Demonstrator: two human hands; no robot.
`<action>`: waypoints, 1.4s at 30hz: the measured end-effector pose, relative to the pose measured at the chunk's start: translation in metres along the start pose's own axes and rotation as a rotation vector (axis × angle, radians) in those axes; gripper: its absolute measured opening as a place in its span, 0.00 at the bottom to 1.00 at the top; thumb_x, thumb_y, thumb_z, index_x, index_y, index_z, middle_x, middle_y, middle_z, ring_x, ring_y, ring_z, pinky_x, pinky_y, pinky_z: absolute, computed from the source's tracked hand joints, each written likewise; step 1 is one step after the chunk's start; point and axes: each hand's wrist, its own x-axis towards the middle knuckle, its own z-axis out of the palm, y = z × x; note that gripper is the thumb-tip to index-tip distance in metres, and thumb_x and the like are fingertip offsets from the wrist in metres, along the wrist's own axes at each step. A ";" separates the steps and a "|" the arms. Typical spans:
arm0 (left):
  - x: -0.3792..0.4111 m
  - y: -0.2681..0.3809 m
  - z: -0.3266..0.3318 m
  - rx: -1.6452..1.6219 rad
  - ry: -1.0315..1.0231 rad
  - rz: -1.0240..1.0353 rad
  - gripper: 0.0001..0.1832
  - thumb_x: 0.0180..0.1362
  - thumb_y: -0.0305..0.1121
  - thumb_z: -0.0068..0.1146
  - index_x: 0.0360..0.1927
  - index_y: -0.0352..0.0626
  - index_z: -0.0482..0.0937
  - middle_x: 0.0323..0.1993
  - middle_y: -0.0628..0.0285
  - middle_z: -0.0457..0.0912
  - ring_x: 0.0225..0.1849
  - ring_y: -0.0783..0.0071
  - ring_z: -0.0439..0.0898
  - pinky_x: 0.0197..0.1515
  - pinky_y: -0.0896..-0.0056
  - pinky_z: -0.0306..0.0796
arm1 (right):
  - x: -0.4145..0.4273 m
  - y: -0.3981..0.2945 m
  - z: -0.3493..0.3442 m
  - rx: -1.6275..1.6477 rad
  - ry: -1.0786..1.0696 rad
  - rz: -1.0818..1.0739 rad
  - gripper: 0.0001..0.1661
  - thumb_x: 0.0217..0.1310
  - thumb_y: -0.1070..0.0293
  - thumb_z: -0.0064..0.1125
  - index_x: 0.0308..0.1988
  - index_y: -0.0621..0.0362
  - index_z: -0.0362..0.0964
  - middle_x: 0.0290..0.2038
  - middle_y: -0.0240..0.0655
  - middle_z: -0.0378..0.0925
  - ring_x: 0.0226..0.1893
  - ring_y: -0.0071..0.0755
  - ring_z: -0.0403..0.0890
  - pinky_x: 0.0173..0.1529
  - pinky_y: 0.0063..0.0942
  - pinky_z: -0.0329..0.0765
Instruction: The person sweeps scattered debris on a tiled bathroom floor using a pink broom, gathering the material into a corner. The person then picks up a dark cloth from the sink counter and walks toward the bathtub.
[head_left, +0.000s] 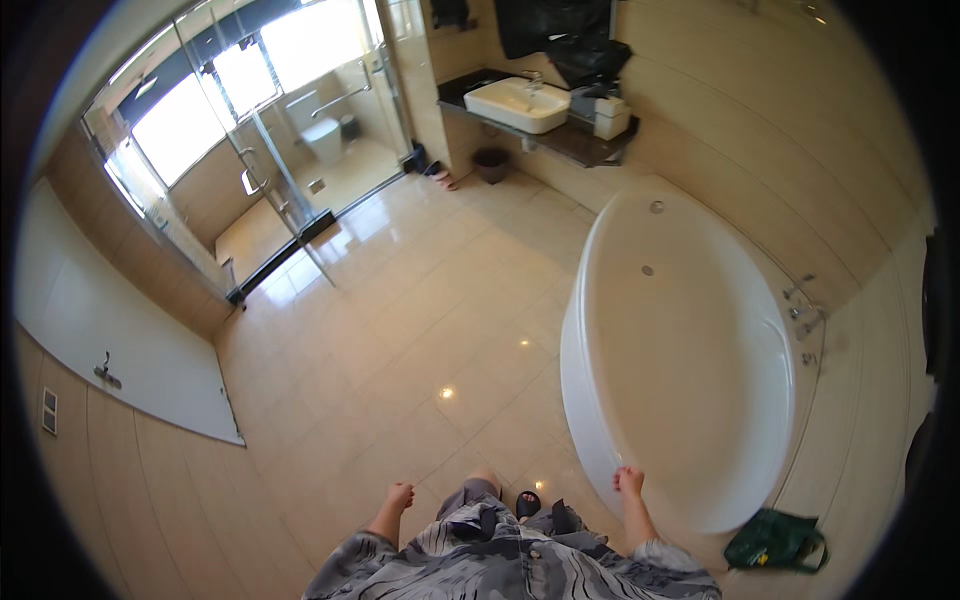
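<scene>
My left hand (401, 495) hangs in the air over the beige tiled floor (360, 360), its fingers curled in with nothing visible in them. On the other side, my right hand (628, 480) is also curled into a loose fist and appears to hold nothing. It overlaps the near rim of a white oval bathtub (577, 352); whether it touches the rim I cannot tell. The tub has two round metal fittings at its far end and holds no objects. A black slipper (528, 506) shows on one foot below me.
A green bag (776, 541) lies beside the tub's near end. Wall taps (806, 311) line its right side. Ahead are a washbasin (517, 103) on a dark counter, a dark bin (491, 163) and footwear (442, 177). A glass door (259, 180) stands ajar before a toilet (322, 137). A white door (127, 322) is left.
</scene>
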 end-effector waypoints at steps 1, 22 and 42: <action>0.025 -0.022 -0.030 -0.067 0.079 0.003 0.01 0.51 0.24 0.46 0.28 0.38 0.69 0.16 0.59 0.70 0.12 0.72 0.67 0.10 0.71 0.60 | 0.024 -0.034 0.033 -0.036 -0.062 -0.047 0.03 0.50 0.75 0.48 0.25 0.57 0.69 0.17 0.34 0.73 0.12 0.24 0.71 0.13 0.23 0.68; 0.265 0.642 0.166 -0.028 0.078 0.401 0.04 0.52 0.26 0.49 0.27 0.37 0.74 0.19 0.60 0.74 0.15 0.75 0.71 0.16 0.74 0.66 | 0.284 -0.311 0.292 -0.348 -0.085 -0.203 0.06 0.52 0.74 0.50 0.32 0.60 0.73 0.21 0.34 0.76 0.17 0.26 0.76 0.18 0.23 0.72; 0.404 0.802 0.317 0.283 -0.106 -0.005 0.09 0.52 0.34 0.53 0.25 0.38 0.74 0.20 0.54 0.77 0.20 0.66 0.78 0.22 0.65 0.72 | 0.643 -0.978 0.502 -0.186 0.406 -1.240 0.04 0.55 0.70 0.53 0.31 0.57 0.72 0.24 0.37 0.74 0.24 0.36 0.76 0.29 0.29 0.72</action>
